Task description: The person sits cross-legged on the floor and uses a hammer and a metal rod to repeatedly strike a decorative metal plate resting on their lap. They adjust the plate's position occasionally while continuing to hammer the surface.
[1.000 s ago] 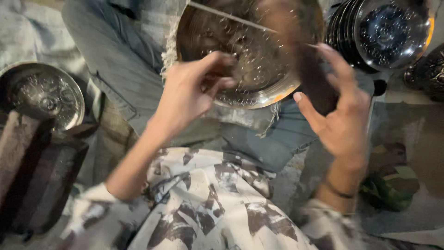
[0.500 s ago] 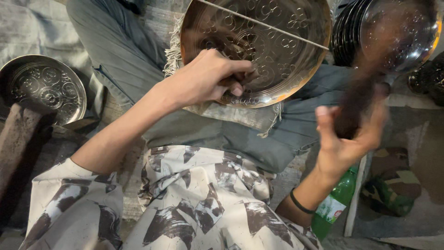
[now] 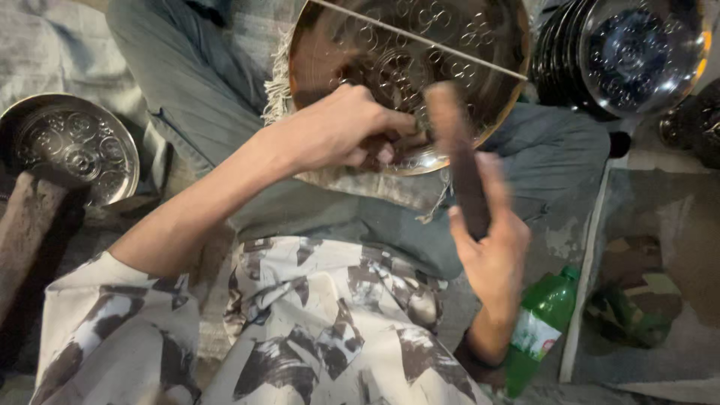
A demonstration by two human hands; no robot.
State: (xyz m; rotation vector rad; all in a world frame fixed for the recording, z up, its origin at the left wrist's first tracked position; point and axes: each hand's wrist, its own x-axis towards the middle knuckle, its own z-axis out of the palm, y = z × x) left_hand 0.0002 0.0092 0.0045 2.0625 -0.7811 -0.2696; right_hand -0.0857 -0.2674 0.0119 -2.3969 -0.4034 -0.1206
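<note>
View from above of a seated person working an embossed metal plate on their lap. At far left, a finished-looking round steel plate [image 3: 71,146] with raised circular ornaments lies on the floor, beside a dark block of wood or stone [image 3: 30,225]. Moving right, the person's left hand [image 3: 341,127] is curled closed, fingers pinched on a small dark tool that is mostly hidden, pressed against the face of the large brass-toned plate [image 3: 409,52] propped over their grey-trousered legs. That plate already carries rows of circle-and-scroll patterns across most of its visible surface; the area right under the hand is covered, so it cannot be told how much remains unmarked. A thin straight rod [image 3: 420,39] lies across the plate's upper part. Right of centre, the right hand [image 3: 491,247] is wrapped around a dark wooden mallet handle [image 3: 457,161], blurred, its end close to the tool. Lower right stands a green plastic bottle [image 3: 540,326]. At top right, a stack of dark shiny patterned plates [image 3: 626,56], judged to be completed pieces
</note>
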